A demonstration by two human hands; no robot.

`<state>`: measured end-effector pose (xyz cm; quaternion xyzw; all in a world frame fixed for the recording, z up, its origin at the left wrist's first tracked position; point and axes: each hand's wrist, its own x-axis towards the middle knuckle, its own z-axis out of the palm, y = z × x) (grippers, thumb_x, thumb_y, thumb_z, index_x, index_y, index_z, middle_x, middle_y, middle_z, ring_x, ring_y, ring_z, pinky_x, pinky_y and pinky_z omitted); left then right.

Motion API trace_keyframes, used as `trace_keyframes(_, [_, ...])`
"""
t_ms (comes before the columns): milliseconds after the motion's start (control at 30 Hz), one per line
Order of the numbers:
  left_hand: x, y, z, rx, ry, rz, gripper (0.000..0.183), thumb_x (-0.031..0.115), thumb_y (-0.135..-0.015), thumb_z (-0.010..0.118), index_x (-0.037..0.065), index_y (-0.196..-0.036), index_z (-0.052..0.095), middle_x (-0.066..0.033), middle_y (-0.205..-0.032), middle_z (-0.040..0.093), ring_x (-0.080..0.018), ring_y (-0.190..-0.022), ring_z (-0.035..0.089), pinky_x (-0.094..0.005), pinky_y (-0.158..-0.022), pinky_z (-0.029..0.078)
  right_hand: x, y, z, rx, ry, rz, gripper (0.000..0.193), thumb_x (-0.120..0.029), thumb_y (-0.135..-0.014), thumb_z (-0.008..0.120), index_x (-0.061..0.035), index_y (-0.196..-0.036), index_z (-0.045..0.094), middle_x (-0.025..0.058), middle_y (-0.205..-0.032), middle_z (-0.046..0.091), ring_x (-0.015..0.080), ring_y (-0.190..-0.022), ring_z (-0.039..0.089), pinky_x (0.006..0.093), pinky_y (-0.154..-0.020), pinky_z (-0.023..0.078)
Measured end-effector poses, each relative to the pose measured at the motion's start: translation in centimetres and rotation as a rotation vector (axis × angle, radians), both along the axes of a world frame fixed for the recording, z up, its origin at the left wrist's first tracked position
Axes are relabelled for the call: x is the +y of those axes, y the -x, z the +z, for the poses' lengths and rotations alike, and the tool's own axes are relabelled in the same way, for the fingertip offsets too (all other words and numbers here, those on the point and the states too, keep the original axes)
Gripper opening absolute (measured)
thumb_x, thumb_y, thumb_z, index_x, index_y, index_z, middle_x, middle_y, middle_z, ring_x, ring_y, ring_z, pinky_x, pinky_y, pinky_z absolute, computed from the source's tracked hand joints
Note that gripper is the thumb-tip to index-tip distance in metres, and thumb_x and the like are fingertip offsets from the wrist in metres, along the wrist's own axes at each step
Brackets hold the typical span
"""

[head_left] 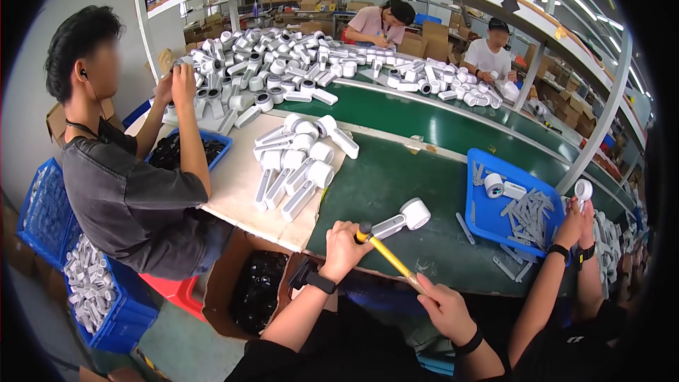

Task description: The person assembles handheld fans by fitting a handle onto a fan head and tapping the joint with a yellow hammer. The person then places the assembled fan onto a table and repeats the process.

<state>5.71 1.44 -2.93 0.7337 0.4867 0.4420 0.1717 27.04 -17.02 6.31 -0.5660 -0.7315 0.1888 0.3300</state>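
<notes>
My left hand (pixel 341 253) is closed around the handle end of a white and grey handheld fan (pixel 416 213), which lies on the green work surface with its round head pointing away to the right. In my right hand (pixel 448 311) is a hammer (pixel 393 257) with a yellow shaft and a dark head. The hammer's head is right beside my left hand's fingers, over the fan's handle end; whether it touches cannot be seen. Beyond my left hand, a small heap of similar fans (pixel 297 159) rests on a pale board (pixel 230 187).
A blue tray (pixel 475 201) of grey strips stands to the right, near a co-worker's hands (pixel 576 230) holding a fan. At left sits another person (pixel 127 163). A large fan pile (pixel 247 64) covers the far bench. Below is a cardboard box (pixel 223 279) with black parts.
</notes>
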Motion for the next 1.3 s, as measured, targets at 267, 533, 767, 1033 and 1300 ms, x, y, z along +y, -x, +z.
trace_keyframes(267, [-0.5,-0.2,0.6,-0.004,0.01,-0.021,0.028,0.026,-0.073,0.084,0.01,-0.095,0.077,-0.0062,-0.083,0.066,-0.0285,-0.089,0.06,-0.0412,-0.08,0.044,-0.2,-1.9,-2.4,0.058,-0.056,-0.118,0.051,-0.004,-0.089,0.068,-0.0051,-0.139,0.057,0.0122,-0.076,0.056,0.0253,-0.064,0.057,0.0348,-0.063,0.047])
trace_keyframes(533, [-0.8,-0.2,0.9,0.008,0.035,-0.01,0.028,0.026,-0.073,0.084,0.011,-0.096,0.078,-0.0068,-0.088,0.069,-0.0278,-0.092,0.061,-0.0408,-0.082,0.045,-0.2,-2.3,-2.9,0.084,-0.044,-0.171,0.049,-0.004,-0.091,0.065,-0.0046,-0.139,0.056,0.0146,-0.078,0.055,0.0281,-0.069,0.058,0.0349,-0.066,0.047])
trace_keyframes(767, [-0.6,-0.4,1.3,0.03,-0.007,0.005,0.028,0.026,-0.073,0.084,0.01,-0.095,0.078,-0.0076,-0.086,0.068,-0.0283,-0.092,0.061,-0.0407,-0.082,0.045,0.6,-2.7,-3.1,0.079,-0.065,-0.193,0.048,-0.003,-0.092,0.063,-0.0026,-0.139,0.055,0.0176,-0.077,0.054,0.0306,-0.068,0.056,0.0353,-0.065,0.047])
trace_keyframes(1033, [-0.5,0.2,0.3,-0.037,-0.131,-0.062,0.027,0.024,-0.08,0.08,0.005,-0.097,0.074,-0.0114,-0.089,0.07,-0.0293,-0.082,0.064,-0.0392,-0.07,0.048,0.7,-3.6,-4.9,0.205,-0.09,-0.138,0.052,-0.001,-0.092,0.062,-0.0031,-0.143,0.053,0.0045,-0.078,0.058,0.0095,-0.065,0.051,0.0249,-0.061,0.044])
trace_keyframes(1300, [-0.5,5.5,2.7,-1.284,1.13,-0.429,0.042,0.036,-0.107,0.046,0.008,-0.137,0.048,-0.0059,-0.075,0.06,-0.0083,-0.05,0.036,-0.0221,-0.046,0.028,-1.6,-1.8,-3.1,0.6,0.224,-0.15,0.054,0.0,-0.091,0.06,-0.0052,-0.144,0.053,0.0,-0.077,0.06,0.0032,-0.055,0.048,0.0194,-0.05,0.039])
